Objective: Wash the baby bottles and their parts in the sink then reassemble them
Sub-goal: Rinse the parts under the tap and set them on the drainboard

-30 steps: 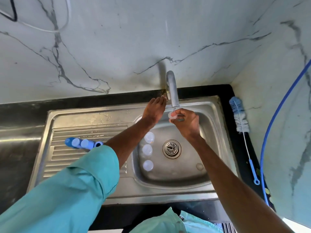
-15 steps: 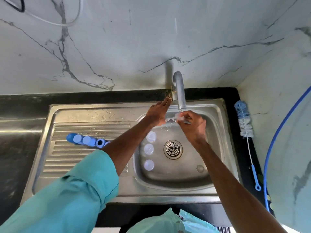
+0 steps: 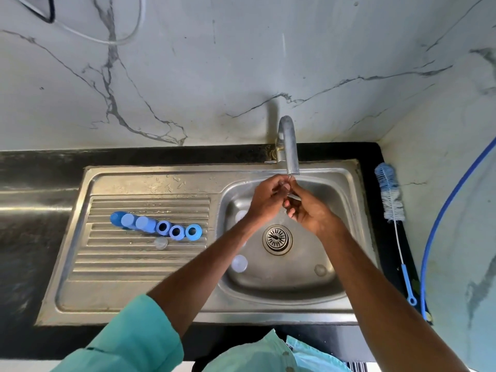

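While my left grip (image 3: pixel 264 204) and right grip (image 3: pixel 312 214) pinch small clear bottle part (image 3: pixel 293 195) under curved steel tap (image 3: pixel 291 149): rinsing step; next, probably set it on ribbed steel drainboard (image 3: pixel 134 264).

Faucet (image 3: pixel 290 146) stood behind basin (image 3: pixel 281 288). Left hand (image 3: pixel 268 200) and right hand (image 3: pixel 311 210) met under the spout, pinching small part (image 3: pixel 294 196). Drain (image 3: pixel 277 238) mid-basin, disc (image 3: pixel 239 263) left of it. Row of bottle parts (image 3: pixel 155 226) lay on drainboard (image 3: pixel 120 264), left of basin. Brush (image 3: pixel 391 200) lay on counter, right of basin.

Blue caps (image 3: pixel 128 220): three. Blue rings (image 3: pixel 176 231): three. Clear disc (image 3: pixel 161 242) on the drainboard (image 3: pixel 107 267): one. Clear pieces (image 3: pixel 239 263) seen in the basin (image 3: pixel 281 287): two. Bottle brush (image 3: pixel 391 200): one.
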### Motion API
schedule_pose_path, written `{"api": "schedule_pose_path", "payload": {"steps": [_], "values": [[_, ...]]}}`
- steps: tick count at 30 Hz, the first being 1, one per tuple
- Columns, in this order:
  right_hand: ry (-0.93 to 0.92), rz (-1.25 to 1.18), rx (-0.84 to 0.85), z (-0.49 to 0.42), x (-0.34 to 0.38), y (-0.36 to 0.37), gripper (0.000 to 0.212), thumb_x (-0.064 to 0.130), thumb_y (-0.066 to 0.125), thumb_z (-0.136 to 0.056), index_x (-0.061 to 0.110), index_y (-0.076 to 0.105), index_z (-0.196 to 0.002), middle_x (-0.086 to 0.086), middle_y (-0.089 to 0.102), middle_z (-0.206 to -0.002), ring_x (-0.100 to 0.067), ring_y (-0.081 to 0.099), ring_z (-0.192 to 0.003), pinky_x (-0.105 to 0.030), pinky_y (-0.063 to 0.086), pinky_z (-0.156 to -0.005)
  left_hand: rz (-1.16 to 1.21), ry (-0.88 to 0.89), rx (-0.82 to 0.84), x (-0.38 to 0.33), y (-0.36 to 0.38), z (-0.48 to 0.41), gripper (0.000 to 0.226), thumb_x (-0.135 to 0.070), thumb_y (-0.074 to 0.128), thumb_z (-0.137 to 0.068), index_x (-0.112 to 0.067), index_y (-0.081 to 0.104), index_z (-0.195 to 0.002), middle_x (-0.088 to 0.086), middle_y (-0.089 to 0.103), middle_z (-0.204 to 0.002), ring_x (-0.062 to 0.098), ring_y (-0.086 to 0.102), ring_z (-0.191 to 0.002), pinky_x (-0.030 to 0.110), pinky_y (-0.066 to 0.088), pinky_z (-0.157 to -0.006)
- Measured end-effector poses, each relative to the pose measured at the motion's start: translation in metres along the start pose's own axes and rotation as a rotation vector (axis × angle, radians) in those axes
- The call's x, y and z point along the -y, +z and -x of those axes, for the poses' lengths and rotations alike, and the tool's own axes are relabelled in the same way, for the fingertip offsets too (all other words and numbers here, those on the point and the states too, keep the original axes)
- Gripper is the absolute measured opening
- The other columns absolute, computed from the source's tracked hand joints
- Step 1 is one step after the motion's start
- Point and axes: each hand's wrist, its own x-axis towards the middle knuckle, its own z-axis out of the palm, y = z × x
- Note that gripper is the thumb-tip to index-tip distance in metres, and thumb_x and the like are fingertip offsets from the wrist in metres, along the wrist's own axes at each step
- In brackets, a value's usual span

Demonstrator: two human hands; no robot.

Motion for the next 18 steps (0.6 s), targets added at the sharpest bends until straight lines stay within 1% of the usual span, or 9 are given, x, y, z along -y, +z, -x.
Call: {"api": "schedule_pose_path", "payload": {"steps": [3,5,6,8,10,12,13,16,18], "values": [[0.050,-0.077,0.030,0.005,-0.002,0.000,0.039,0.048,0.069,-0.096,0.013,0.073,-0.110,-0.011,0.073,-0.091,-0.014,0.063,-0.071,-0.022,0.053,-0.052,0.100,-0.107,-0.096,-0.003,-0.006,-0.004,0.014,-0.015,0.071,-0.096,-0.007,0.078,-0.106,0.004,0.080,-0.092,0.015,0.075,-0.077,0.036,0.063,-0.073],[0.046,-0.082,0.051,0.011,-0.003,0.001,0.035,0.042,0.070,-0.097,0.010,0.073,-0.112,-0.016,0.077,-0.101,-0.019,0.067,-0.078,-0.027,0.057,-0.060,0.088,-0.126,-0.159,-0.004,-0.011,-0.007,0.015,-0.022,0.076,-0.093,-0.007,0.081,-0.094,0.005,0.080,-0.082,0.020,0.076,-0.071,0.044,0.065,-0.072],[0.019,-0.052,0.057,0.013,-0.004,0.003,0.032,0.038,0.071,-0.097,0.010,0.073,-0.112,-0.015,0.077,-0.102,-0.020,0.069,-0.080,-0.029,0.057,-0.064,0.047,-0.127,-0.188,-0.005,-0.012,-0.008,0.018,-0.026,0.079,-0.092,-0.008,0.081,-0.088,0.003,0.078,-0.075,0.019,0.075,-0.066,0.043,0.065,-0.068],[-0.066,0.020,0.043,0.015,-0.009,0.005,0.023,0.029,0.070,-0.099,0.011,0.074,-0.112,-0.011,0.078,-0.101,-0.020,0.068,-0.084,-0.030,0.056,-0.069,-0.059,-0.110,-0.235,-0.005,-0.014,-0.010,0.026,-0.033,0.082,-0.088,-0.010,0.081,-0.076,-0.001,0.074,-0.062,0.013,0.069,-0.052,0.033,0.060,-0.055],[-0.121,0.006,0.016,0.017,-0.012,0.007,0.025,0.026,0.070,-0.098,0.007,0.074,-0.114,-0.011,0.078,-0.100,-0.019,0.069,-0.083,-0.029,0.056,-0.068,-0.157,-0.074,-0.254,-0.003,-0.013,-0.012,0.033,-0.041,0.082,-0.086,-0.013,0.079,-0.070,-0.004,0.071,-0.057,0.010,0.066,-0.045,0.029,0.056,-0.050],[-0.112,-0.098,-0.020,0.016,-0.011,0.007,0.028,0.025,0.072,-0.096,0.001,0.074,-0.111,-0.015,0.077,-0.096,-0.018,0.070,-0.076,-0.026,0.057,-0.063,-0.239,-0.032,-0.250,-0.003,-0.013,-0.014,0.038,-0.048,0.077,-0.089,-0.015,0.079,-0.070,-0.006,0.071,-0.057,0.010,0.066,-0.045,0.034,0.058,-0.052],[-0.085,-0.160,-0.042,0.015,-0.009,0.008,0.025,0.022,0.072,-0.096,0.000,0.074,-0.107,-0.015,0.076,-0.093,-0.017,0.070,-0.073,-0.025,0.057,-0.061,-0.242,-0.005,-0.230,-0.003,-0.011,-0.014,0.038,-0.046,0.074,-0.092,-0.014,0.079,-0.071,-0.006,0.071,-0.058,0.008,0.066,-0.047,0.034,0.057,-0.053],[0.026,-0.293,-0.077,0.011,-0.003,0.011,0.013,0.013,0.067,-0.098,0.001,0.072,-0.098,-0.012,0.072,-0.080,-0.015,0.067,-0.064,-0.020,0.057,-0.056,-0.150,0.038,-0.100,-0.011,-0.001,-0.007,0.033,-0.031,0.068,-0.100,-0.010,0.075,-0.076,-0.006,0.070,-0.064,-0.001,0.060,-0.054,0.020,0.046,-0.056],[0.056,-0.326,-0.081,0.010,-0.001,0.013,0.015,0.014,0.065,-0.101,0.001,0.072,-0.098,-0.011,0.071,-0.077,-0.015,0.067,-0.064,-0.020,0.059,-0.058,-0.141,0.058,-0.110,-0.011,0.004,-0.007,0.031,-0.028,0.068,-0.100,-0.008,0.076,-0.078,0.000,0.072,-0.066,0.007,0.061,-0.057,0.028,0.047,-0.057]]}}
